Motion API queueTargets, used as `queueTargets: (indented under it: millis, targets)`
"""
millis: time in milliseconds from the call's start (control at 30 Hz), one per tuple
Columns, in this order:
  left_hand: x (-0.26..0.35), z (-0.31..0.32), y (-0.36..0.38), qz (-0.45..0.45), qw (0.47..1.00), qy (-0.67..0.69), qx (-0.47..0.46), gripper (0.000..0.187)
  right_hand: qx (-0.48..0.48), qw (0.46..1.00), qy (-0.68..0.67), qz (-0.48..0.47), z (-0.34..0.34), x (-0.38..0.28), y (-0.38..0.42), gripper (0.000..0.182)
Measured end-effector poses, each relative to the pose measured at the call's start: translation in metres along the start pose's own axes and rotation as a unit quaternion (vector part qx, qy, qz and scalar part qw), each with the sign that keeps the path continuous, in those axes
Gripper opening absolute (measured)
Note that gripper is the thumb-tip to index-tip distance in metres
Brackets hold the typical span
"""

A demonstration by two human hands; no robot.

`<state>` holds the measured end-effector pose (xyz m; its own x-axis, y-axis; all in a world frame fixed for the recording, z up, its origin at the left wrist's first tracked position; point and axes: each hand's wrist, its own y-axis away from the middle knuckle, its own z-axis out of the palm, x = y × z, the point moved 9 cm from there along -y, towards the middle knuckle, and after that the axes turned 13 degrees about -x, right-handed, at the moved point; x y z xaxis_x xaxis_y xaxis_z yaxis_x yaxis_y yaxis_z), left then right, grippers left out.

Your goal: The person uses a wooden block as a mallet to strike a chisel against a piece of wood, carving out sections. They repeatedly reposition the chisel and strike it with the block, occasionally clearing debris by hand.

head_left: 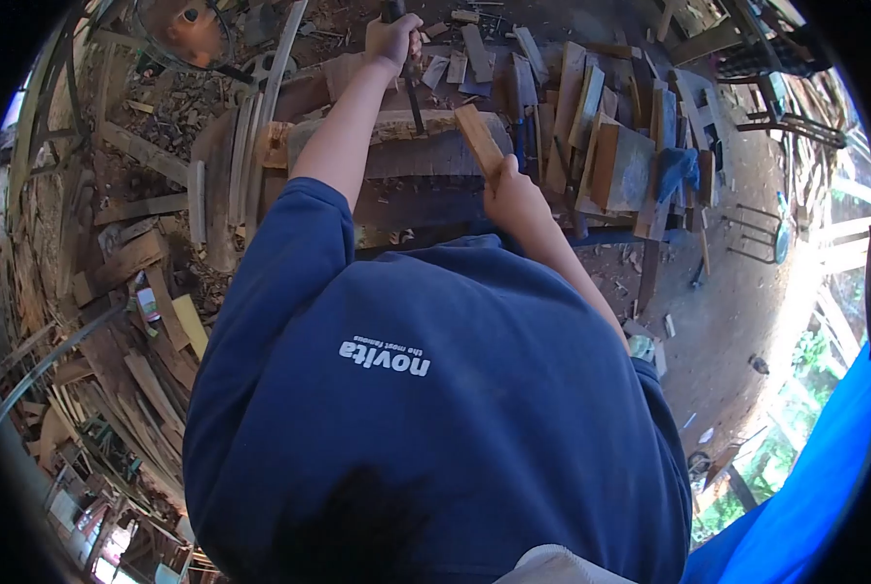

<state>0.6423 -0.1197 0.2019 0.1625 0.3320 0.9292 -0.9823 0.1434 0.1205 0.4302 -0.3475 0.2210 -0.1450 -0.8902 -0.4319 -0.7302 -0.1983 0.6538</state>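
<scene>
My left hand (pixel 393 41) is wrapped round the upper part of a long, dark chisel (pixel 415 105). The chisel stands nearly upright, its lower end at the rough edge of a thick wooden plank (pixel 377 130); whether the tip has entered the wood is too small to tell. Closer to my body, my right hand (pixel 518 200) grips one end of a short wooden block (pixel 480 139). The block slants up and to the left, its far end near the plank's right part and apart from the chisel.
Offcuts (pixel 581 107) and stacked boards crowd the right of the plank, with a blue cloth (pixel 679 173) among them. Long timbers (pixel 245 165) lie to the left, and wood scraps (pixel 153 282) cover the floor. A metal-legged stool (pixel 752 234) stands at right. Another person is partly visible at top left.
</scene>
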Motion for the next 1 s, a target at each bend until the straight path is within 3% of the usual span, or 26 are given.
queueTargets:
  millis: [67, 200, 267, 333, 400, 467, 533, 1000]
  targets:
    - [-0.019, -0.022, -0.002, -0.031, 0.997, 0.031, 0.071, 0.025, 0.0, 1.0, -0.006, 0.015, 0.0, 0.002, 0.0, 0.034]
    - [-0.051, -0.02, 0.015, -0.097, 0.987, 0.108, 0.067, 0.015, -0.003, 0.999, -0.037, 0.012, 0.0, 0.005, -0.003, 0.031]
    - [-0.04, -0.014, 0.028, -0.062, 0.992, 0.07, 0.09, 0.028, 0.005, 0.999, -0.048, 0.002, -0.001, 0.005, -0.001, 0.029]
    - [-0.016, 0.0, 0.044, -0.025, 0.997, 0.053, 0.053, 0.025, 0.002, 0.998, -0.055, 0.005, -0.003, 0.005, 0.001, 0.028]
    - [0.018, 0.011, 0.058, 0.07, 0.996, 0.05, 0.0, 0.021, -0.002, 0.999, -0.054, 0.005, -0.001, 0.006, -0.002, 0.027]
    - [0.037, 0.014, 0.073, 0.089, 0.995, 0.043, 0.002, 0.018, -0.011, 0.999, -0.049, 0.011, 0.004, 0.011, -0.007, 0.027]
    - [0.056, 0.012, 0.082, 0.166, 0.984, 0.06, -0.032, 0.02, -0.011, 0.999, -0.049, 0.007, 0.005, 0.012, -0.005, 0.027]
    - [0.049, 0.053, 0.113, 0.224, 0.962, -0.059, -0.142, 0.015, -0.008, 0.999, -0.036, 0.01, 0.003, 0.007, -0.004, 0.026]
